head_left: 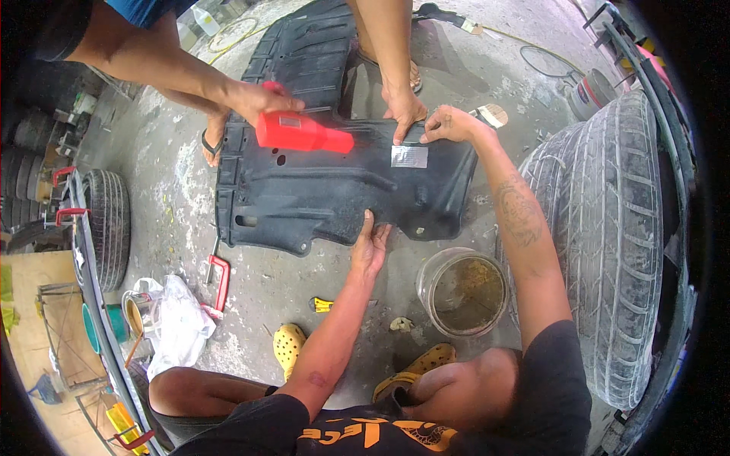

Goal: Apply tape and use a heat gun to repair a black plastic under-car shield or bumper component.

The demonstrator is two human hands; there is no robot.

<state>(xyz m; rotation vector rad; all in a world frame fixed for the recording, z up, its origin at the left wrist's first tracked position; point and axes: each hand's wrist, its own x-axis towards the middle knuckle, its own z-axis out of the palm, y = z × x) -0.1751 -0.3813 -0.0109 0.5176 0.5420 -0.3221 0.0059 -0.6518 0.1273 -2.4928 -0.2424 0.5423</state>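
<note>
A black moulded plastic panel (pixel 319 182) lies in front of me, with a silver patch (pixel 409 156) near its upper right. My left hand (pixel 370 245) grips the panel's near edge from below, fingers on its rim. My right hand (pixel 449 123) pinches at the upper right edge just above the patch; whether it holds a small piece there is unclear. A co-worker's hand (pixel 255 99) holds a red heat-gun-like tool (pixel 304 134) over the panel; their other hand (pixel 403 114) presses beside the patch, next to my right hand.
Large tyres (pixel 601 243) stand at right. A metal bucket (pixel 461 293) sits below the panel. A red C-clamp (pixel 219 285), yellow cutter (pixel 321 305) and white plastic bag (pixel 179 327) lie on the floor (pixel 167 228). Another tyre (pixel 106 228) and clamped metal rail are at left.
</note>
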